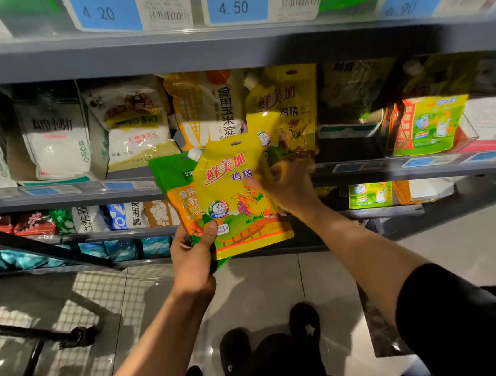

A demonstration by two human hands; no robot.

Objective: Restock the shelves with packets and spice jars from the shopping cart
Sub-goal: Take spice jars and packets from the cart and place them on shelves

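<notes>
Left hand (194,252), lower centre of the frame, grips two pouches by their bottom edges: your thumb presses the front of the yellow pouch (237,200), with the green and orange packet (178,191) fanned out behind it to the left. Right hand (288,184) is at the yellow pouch's right edge, fingers curled; motion blur prevents a finding on whether it pinches that pouch or is only reaching past it.

Working from largest to smallest: the shelf unit (229,51) spans the whole upper frame. The cart (43,325), seemingly a wire basket, occupies the lower left. White bags (53,139) fill the middle shelf on the left.

The governing relation: a matching yellow pouch (283,109) stands upright on the middle shelf, directly above and slightly right of your right hand. The held pouch has its long axis near vertical, tilted slightly right, spout (195,154) uppermost. Your right hand is the nearer to that slot. To its right the shelf shows a dark gap, then a red and green packet (427,125). The shelf's front lip (388,166) lies between pouch and slot, and in my judgement must be cleared first.
</notes>
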